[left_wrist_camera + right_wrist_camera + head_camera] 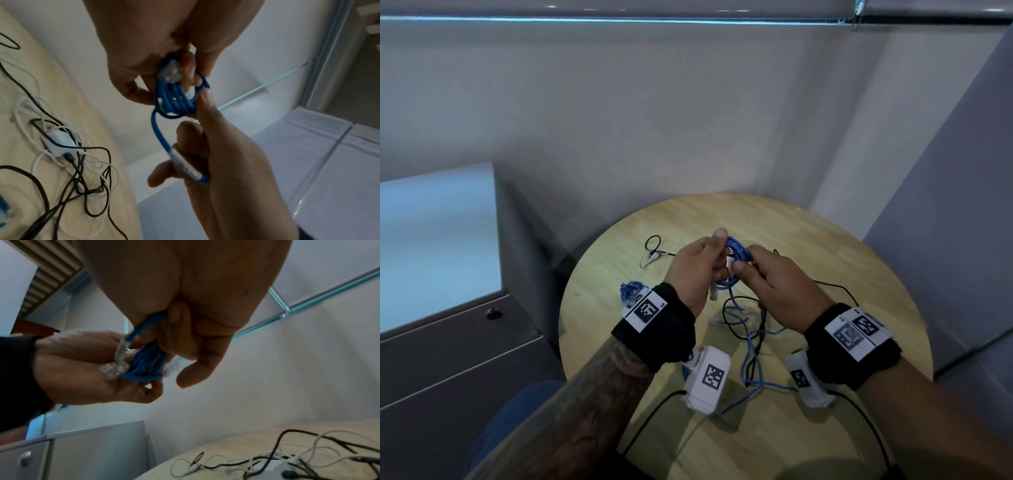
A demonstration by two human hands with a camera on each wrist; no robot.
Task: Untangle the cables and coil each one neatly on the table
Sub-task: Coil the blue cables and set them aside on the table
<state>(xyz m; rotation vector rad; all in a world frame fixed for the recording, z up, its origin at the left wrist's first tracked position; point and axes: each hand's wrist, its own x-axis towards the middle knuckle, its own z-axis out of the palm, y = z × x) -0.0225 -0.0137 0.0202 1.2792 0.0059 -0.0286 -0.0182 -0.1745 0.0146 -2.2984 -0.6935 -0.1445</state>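
A small coil of blue cable (736,257) is held above the round wooden table (825,246) by both hands. My left hand (702,270) grips the coil (176,97), with its clear plug (171,71) against the fingers. My right hand (767,281) pinches a white-sleeved stretch of the same cable (185,167), and its forefinger lies along the coil. In the right wrist view the right hand (195,329) curls round a blue strand above the coil (146,368). A second blue coil (631,291) lies on the table behind my left wrist.
Loose black, white and blue cables (750,329) lie tangled under the hands, around a white adapter (61,142). A thin black and white lead (654,253) lies at the far left of the table. A grey cabinet (448,342) stands to the left, and walls are close behind.
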